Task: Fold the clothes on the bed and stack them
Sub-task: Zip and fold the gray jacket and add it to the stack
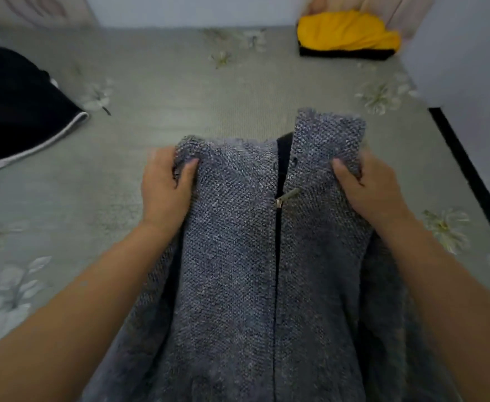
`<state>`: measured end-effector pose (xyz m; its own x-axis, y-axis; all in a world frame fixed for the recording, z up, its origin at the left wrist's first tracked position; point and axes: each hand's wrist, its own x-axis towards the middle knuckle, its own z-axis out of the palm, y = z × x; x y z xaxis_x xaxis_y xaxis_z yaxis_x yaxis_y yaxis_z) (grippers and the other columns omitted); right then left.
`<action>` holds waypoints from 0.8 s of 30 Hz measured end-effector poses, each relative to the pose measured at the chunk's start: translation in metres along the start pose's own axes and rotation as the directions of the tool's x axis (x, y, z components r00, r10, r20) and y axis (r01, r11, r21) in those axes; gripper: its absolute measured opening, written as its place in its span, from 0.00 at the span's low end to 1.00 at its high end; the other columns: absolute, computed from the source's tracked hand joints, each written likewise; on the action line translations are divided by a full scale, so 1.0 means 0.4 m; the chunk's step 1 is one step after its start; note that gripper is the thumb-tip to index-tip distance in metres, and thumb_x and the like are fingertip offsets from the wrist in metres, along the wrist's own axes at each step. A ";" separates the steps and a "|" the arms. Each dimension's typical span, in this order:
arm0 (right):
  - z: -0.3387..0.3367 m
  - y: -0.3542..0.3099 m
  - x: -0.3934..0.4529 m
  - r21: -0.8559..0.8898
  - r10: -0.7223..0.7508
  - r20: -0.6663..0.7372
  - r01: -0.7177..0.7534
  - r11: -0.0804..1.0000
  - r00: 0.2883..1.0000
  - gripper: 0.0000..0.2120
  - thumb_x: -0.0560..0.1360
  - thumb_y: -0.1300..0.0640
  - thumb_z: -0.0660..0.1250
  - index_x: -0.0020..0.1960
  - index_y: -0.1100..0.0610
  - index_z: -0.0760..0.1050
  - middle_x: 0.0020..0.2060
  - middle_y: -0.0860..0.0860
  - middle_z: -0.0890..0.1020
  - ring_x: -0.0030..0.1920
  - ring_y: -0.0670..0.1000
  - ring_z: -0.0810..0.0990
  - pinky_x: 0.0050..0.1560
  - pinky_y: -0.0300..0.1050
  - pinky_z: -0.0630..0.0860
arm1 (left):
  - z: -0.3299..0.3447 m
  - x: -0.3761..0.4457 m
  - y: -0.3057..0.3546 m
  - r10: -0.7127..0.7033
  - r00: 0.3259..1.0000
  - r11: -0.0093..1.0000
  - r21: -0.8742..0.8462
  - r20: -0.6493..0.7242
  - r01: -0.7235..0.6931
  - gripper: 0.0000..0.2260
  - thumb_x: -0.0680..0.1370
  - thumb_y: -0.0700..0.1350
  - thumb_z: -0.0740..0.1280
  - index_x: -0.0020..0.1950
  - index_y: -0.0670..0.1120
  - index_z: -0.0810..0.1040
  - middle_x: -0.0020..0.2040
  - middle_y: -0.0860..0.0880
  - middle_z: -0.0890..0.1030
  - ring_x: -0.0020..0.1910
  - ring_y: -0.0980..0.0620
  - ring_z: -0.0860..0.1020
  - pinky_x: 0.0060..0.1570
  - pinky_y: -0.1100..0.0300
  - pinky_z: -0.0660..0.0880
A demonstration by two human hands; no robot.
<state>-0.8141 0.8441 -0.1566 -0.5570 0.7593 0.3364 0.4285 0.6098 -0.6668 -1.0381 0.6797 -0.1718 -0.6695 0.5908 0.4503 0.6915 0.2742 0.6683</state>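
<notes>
1. here, a grey knitted zip jacket (238, 256) is held in front of the person, over the bed (156, 111), its lower part running out of view at the bottom edge.
2. the left hand (165, 184) pinches the jacket's upper left corner, thumb lying on the front of the knit and fingers curled behind it.
3. the right hand (368, 190) pinches the upper right corner the same way, thumb on the front.
4. the zipper (278, 256) runs down the middle, shut below its metal pull (287, 195) and parted above it, where a dark lining shows.
5. a yellow and black folded garment (348, 36) sits at the far right of the bed, well apart from the jacket.
6. a black garment with a white edge (14, 105) lies at the left side of the bed.
7. the bed cover is grey-green with pale flowers.
</notes>
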 end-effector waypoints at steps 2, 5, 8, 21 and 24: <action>0.019 0.001 -0.001 0.077 0.162 0.100 -0.170 0.982 0.982 0.19 0.77 0.51 0.61 0.63 0.62 0.70 0.46 0.49 0.78 0.48 0.43 0.73 0.45 0.23 0.64 | -0.017 -0.022 -0.021 -0.095 0.995 0.994 0.058 0.019 0.094 0.12 0.77 0.46 0.63 0.52 0.37 0.74 0.42 0.42 0.75 0.44 0.47 0.73 0.37 0.62 0.60; 0.101 0.053 -0.055 -0.325 0.499 0.416 -0.388 0.862 0.760 0.21 0.79 0.51 0.58 0.67 0.61 0.65 0.61 0.60 0.74 0.60 0.59 0.73 0.52 0.44 0.68 | 0.016 -0.096 -0.080 -0.547 0.688 0.815 0.491 0.478 0.307 0.15 0.79 0.48 0.61 0.58 0.37 0.71 0.55 0.37 0.77 0.55 0.40 0.75 0.48 0.54 0.69; 0.159 0.083 -0.131 -0.602 0.608 0.533 -0.242 0.761 0.589 0.17 0.78 0.52 0.59 0.60 0.64 0.71 0.58 0.61 0.76 0.56 0.58 0.75 0.48 0.43 0.68 | 0.054 -0.182 -0.105 -0.696 0.445 0.667 0.736 0.563 0.111 0.17 0.78 0.48 0.62 0.63 0.39 0.67 0.61 0.40 0.73 0.60 0.41 0.72 0.56 0.53 0.69; 0.333 0.131 0.106 -0.071 0.726 0.331 -0.751 0.657 0.603 0.31 0.79 0.41 0.47 0.68 0.65 0.65 0.67 0.63 0.67 0.67 0.61 0.66 0.64 0.52 0.64 | 0.250 -0.020 -0.191 -0.574 0.610 0.819 0.390 0.546 0.421 0.20 0.82 0.49 0.48 0.58 0.34 0.71 0.58 0.35 0.75 0.57 0.39 0.73 0.52 0.54 0.68; 0.390 0.156 0.142 -0.103 0.718 0.428 -0.760 0.642 0.549 0.34 0.77 0.38 0.48 0.69 0.65 0.62 0.69 0.62 0.65 0.68 0.61 0.65 0.64 0.52 0.64 | 0.308 -0.008 -0.223 -0.683 0.508 0.729 0.448 0.525 0.517 0.24 0.82 0.52 0.47 0.61 0.36 0.73 0.62 0.37 0.74 0.61 0.40 0.72 0.58 0.53 0.67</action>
<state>-0.9300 0.8899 -0.2830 -0.3024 0.7572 -0.5790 0.7716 -0.1621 -0.6151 -1.0643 0.7470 -0.3058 -0.6702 0.5109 -0.5383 0.2794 0.8456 0.4548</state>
